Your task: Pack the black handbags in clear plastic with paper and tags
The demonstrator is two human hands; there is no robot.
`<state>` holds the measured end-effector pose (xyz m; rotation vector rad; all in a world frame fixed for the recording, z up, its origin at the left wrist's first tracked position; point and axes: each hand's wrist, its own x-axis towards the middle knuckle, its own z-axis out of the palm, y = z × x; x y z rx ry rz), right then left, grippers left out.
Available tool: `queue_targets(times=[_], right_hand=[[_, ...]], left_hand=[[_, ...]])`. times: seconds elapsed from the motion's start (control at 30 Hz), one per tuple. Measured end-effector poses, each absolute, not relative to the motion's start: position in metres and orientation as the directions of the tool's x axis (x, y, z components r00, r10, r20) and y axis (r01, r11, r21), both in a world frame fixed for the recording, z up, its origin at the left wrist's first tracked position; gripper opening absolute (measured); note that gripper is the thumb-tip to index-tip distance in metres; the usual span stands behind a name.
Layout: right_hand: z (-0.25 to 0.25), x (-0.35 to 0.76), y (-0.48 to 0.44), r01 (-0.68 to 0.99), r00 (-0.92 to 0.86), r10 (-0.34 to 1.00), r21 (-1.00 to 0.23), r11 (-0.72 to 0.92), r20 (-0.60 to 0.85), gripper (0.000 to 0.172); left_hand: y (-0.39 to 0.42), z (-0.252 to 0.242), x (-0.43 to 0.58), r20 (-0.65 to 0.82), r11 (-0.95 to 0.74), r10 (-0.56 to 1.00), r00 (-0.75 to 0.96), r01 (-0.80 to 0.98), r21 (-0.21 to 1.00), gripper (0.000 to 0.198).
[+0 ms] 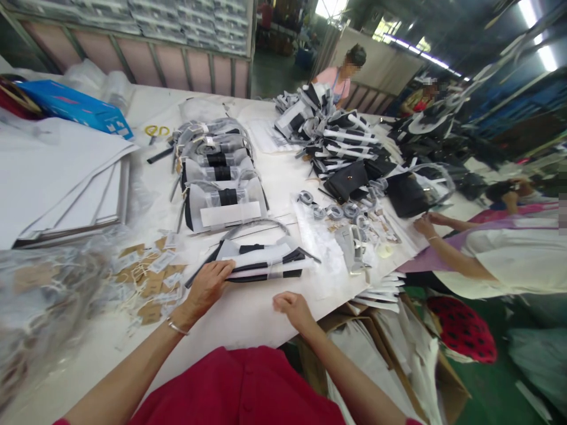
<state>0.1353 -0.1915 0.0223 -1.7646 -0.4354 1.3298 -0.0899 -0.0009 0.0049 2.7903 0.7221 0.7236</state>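
A wrapped black-and-white bag (266, 260) lies flat in front of me, its clear-covered handle looping at the far side. My left hand (211, 283) rests on the bag's left end, fingers closed over its edge. Right of it, my right hand (290, 306) hovers near the table's front edge, fingers curled together; whether it holds something small is hidden. Beyond the bag, a row of similar wrapped bags (228, 209) stands with black bands around them. To the left are brown tags with strings (153, 283).
White sheets (66, 171) and a blue box (77, 106) sit at the left. Dark bags (348, 180) and rolled rings (334, 212) are piled right of centre. A co-worker's hands (427, 227) touch a black bag at right. Open cartons (398, 354) stand below the table edge.
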Motion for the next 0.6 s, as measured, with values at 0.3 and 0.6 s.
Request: queue_targets(times=[0.3,0.6], right_hand=[[-0.015,0.276,-0.206,0.44,0.728,0.622,-0.499,-0.747,-0.289,0.02],[-0.048,0.296,-0.196,0.555,0.741,0.646,-0.372,-0.744,-0.186,0.025]], left_hand=[[0.006,0.007,-0.095,0.357,-0.788,0.613,0.705,0.512,0.342,0.041],[-0.001,0.009,-0.093,0.343,-0.742,0.67,0.658,0.578,0.341,0.037]])
